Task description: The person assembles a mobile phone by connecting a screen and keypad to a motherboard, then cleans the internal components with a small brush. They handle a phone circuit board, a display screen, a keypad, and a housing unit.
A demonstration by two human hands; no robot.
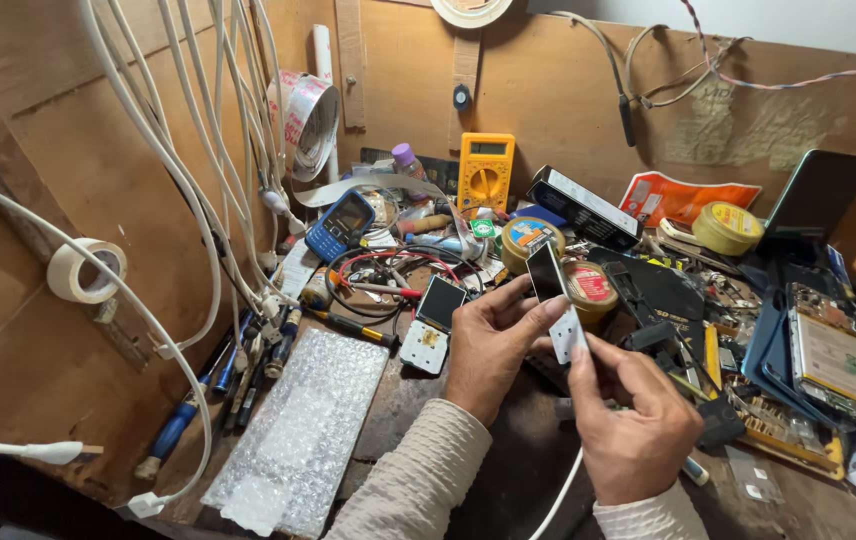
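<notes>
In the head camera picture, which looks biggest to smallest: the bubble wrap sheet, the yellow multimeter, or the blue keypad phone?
1. Bubble wrap sheet, though it lies nearest the camera.
2. Yellow multimeter.
3. Blue keypad phone, only slightly smaller, so this ranking is unsure.

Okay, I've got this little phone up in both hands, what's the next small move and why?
Probably tilt the phone so its dark screen faces you squarely. The left hand pinches its upper part and the right hand grips the white keypad end, so it is held above the cluttered bench, angled partly edge-on.

Even warm light, sharp focus, slight bending at edges.
</notes>
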